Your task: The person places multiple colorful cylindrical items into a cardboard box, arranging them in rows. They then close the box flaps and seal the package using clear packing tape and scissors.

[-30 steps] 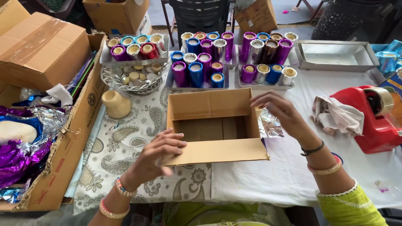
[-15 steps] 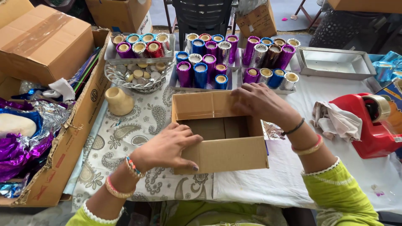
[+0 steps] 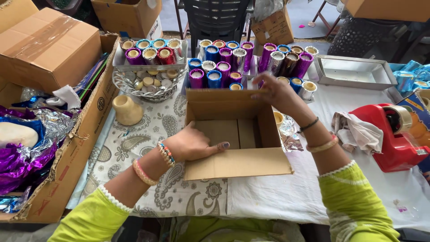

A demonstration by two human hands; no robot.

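An open, empty brown cardboard box (image 3: 237, 163) sits in front of me on the table, its near flap folded down flat. My left hand (image 3: 192, 143) rests on the box's left wall, fingers reaching inside over the bottom. My right hand (image 3: 277, 92) is at the far right corner of the box, fingers spread on the back flap. Behind the box stand several foil-wrapped cylinders (image 3: 215, 74) in purple, blue, silver and red, with more cylinders (image 3: 286, 60) to the right.
A red tape dispenser (image 3: 394, 134) and a crumpled cloth (image 3: 354, 130) lie at the right. A metal tray (image 3: 354, 71) sits at back right. A wire basket (image 3: 150, 85) and a cream candle (image 3: 127, 110) are at left, beside large cartons (image 3: 45, 40) with foil sheets (image 3: 22, 157).
My left hand moved from the box's near flap up onto its left wall and into the box. My right hand shifted to the far right corner. The view moved closer.
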